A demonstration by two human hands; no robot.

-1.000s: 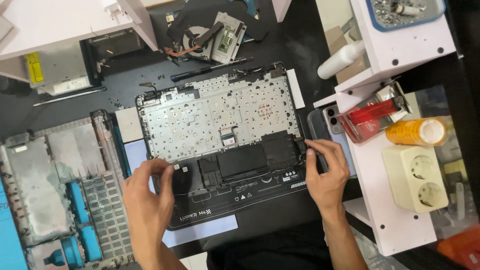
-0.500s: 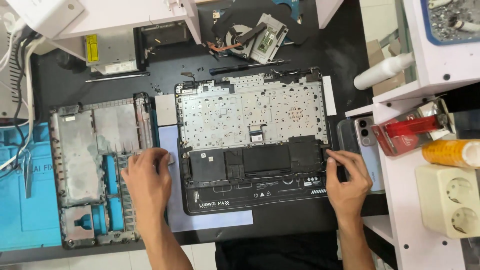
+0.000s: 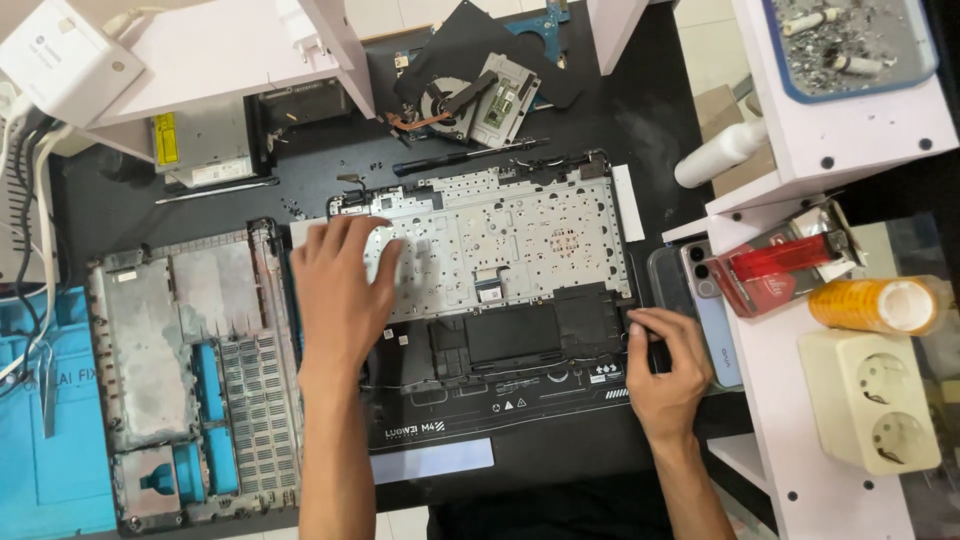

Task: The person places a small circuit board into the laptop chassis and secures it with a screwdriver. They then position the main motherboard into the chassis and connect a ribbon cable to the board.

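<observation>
An opened laptop top case (image 3: 520, 330) lies upside down on the black mat, its silver keyboard backplate (image 3: 500, 245) facing up. My left hand (image 3: 340, 295) rests flat, fingers spread, on the left part of that backplate. My right hand (image 3: 665, 375) grips the case's right edge near the lower corner, thumb on top. The removed grey bottom cover (image 3: 180, 370) lies to the left of my left arm.
A cooling fan with circuit board (image 3: 470, 100) and a black tool (image 3: 460, 158) lie beyond the case. A phone (image 3: 700, 300) sits right of it. The white shelf (image 3: 850, 330) carries a red box, yellow tape roll and socket. A blue mat (image 3: 40, 440) is at far left.
My left hand has moved up from the case's lower left edge onto the keyboard backplate. My right hand stays at the right edge. The camera view has shifted.
</observation>
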